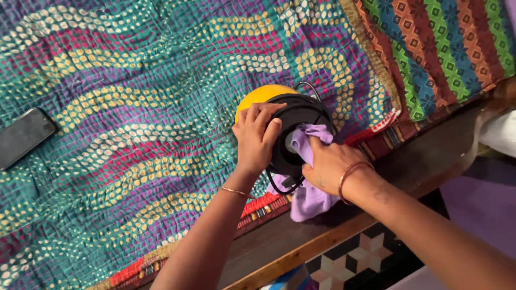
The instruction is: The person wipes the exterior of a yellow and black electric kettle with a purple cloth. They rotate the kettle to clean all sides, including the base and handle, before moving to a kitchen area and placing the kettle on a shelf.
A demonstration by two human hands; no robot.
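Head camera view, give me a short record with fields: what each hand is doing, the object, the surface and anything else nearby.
left hand: grips the rim of the helmet
right hand: presses the lilac cloth into the helmet's opening
helmet: black and yellow, lying on its side
surface: dotted teal and purple bedspread, wooden bed edge
nearby: dark phone on the bedspread

Soft matt lilac cloth (pixel 307 196) is pressed against a glossy black-and-yellow plastic helmet (pixel 293 123). A stitched, dotted cotton quilt (pixel 134 107) is spread over a smooth polished wooden frame (pixel 430 156). A glossy dark phone (pixel 24 137) is seen.
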